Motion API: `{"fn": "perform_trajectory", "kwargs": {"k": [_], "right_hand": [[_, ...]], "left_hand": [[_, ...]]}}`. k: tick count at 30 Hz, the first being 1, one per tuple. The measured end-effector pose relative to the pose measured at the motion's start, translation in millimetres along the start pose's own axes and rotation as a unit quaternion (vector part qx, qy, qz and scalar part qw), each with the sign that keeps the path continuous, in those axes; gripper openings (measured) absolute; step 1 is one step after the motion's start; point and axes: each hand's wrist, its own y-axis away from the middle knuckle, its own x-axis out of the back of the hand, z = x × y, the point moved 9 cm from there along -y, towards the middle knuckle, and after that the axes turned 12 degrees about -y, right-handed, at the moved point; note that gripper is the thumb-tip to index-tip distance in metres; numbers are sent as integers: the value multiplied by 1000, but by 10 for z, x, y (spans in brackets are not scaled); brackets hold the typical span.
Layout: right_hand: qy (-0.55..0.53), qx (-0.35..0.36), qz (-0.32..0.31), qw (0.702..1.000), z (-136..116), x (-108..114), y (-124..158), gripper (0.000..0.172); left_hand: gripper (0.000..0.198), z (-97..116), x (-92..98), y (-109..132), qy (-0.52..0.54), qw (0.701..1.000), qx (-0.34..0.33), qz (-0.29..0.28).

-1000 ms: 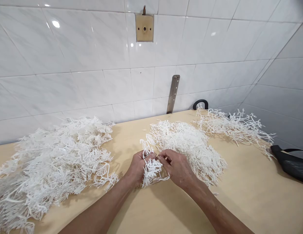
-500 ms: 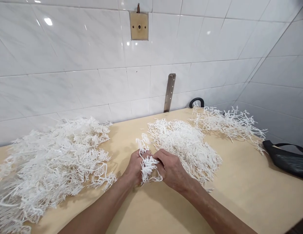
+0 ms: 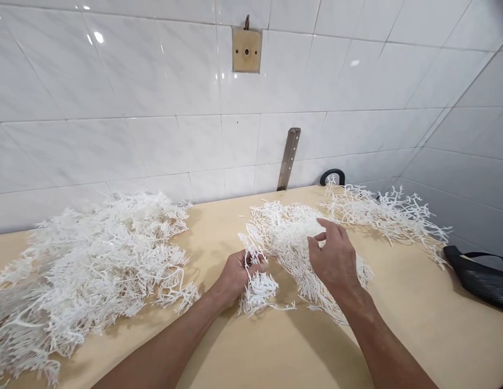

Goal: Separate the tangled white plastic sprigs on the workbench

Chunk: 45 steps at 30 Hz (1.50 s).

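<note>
My left hand [image 3: 234, 276] is closed around a white branching plastic sprig [image 3: 260, 292] with many fine tips, held just above the table. Part of the sprig sticks up past the fingers and part hangs below. Over the middle heap of small white plastic sticks [image 3: 289, 229] hovers my right hand [image 3: 336, 259], thumb and forefinger apart, with nothing visible between them. A large tangled pile of similar bushy white sprigs [image 3: 109, 265] lies to the left. Barer white branched stems [image 3: 383, 213] lie in a loose pile at the back right.
The pale wooden table [image 3: 417, 319] meets a white tiled wall [image 3: 146, 70]. Against the wall leans a metal strip with holes [image 3: 289, 159], with a black curved handle [image 3: 333, 175] to its right. A black strapped item [image 3: 478, 275] sits at the right edge.
My right hand has left the sprig and moved right over the middle heap, its fingers opening. My left hand keeps hold of the sprig. The view has shifted slightly.
</note>
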Motion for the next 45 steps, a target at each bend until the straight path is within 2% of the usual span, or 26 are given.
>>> {"fn": "perform_trajectory", "kwargs": {"k": [2, 3, 6, 9, 12, 15, 19, 23, 27, 33, 36, 39, 45], "right_hand": [[-9, -17, 2, 1000, -4, 31, -1, 38], [-31, -31, -19, 999, -23, -11, 15, 36], [-114, -76, -154, 979, -141, -319, 148, 33], [-138, -97, -262, 950, -277, -586, 318, 32], [-148, -105, -335, 925, -333, -749, 439, 35], [-165, -115, -371, 906, -313, -832, 508, 35], [-189, -156, -365, 898, -222, -875, 538, 27], [-189, -176, -328, 909, -160, -843, 496, 25], [-202, -184, -299, 914, -124, -794, 451, 22], [-240, -219, -277, 904, -64, -782, 473, 24], [-273, -218, -273, 896, -77, -797, 484, 28], [-303, -234, -268, 884, -59, -822, 510, 33], [-347, -265, -263, 860, -14, -893, 571, 38]], "left_hand": [[31, 16, -20, 7, -6, 1000, -6, -10], [33, 27, -31, 13, -7, 1000, -10, -14], [43, 60, -66, 39, -5, 1000, -15, -21], [44, 75, -108, 59, -6, 999, -12, -31], [41, 81, -184, 62, 7, 998, -11, -64], [46, 69, -260, 62, 29, 994, -7, -102], [45, 72, -251, 66, 37, 994, -6, -99], [53, 109, -221, 90, 46, 995, -7, -91], [55, 69, -202, 106, 85, 992, 33, -88], [52, -36, -137, 56, 93, 990, 69, -82], [44, -117, -97, 11, 138, 983, 96, -69], [30, -145, -82, -29, 178, 978, 92, -63], [21, -163, -65, -56, 161, 984, 63, -52]]}}
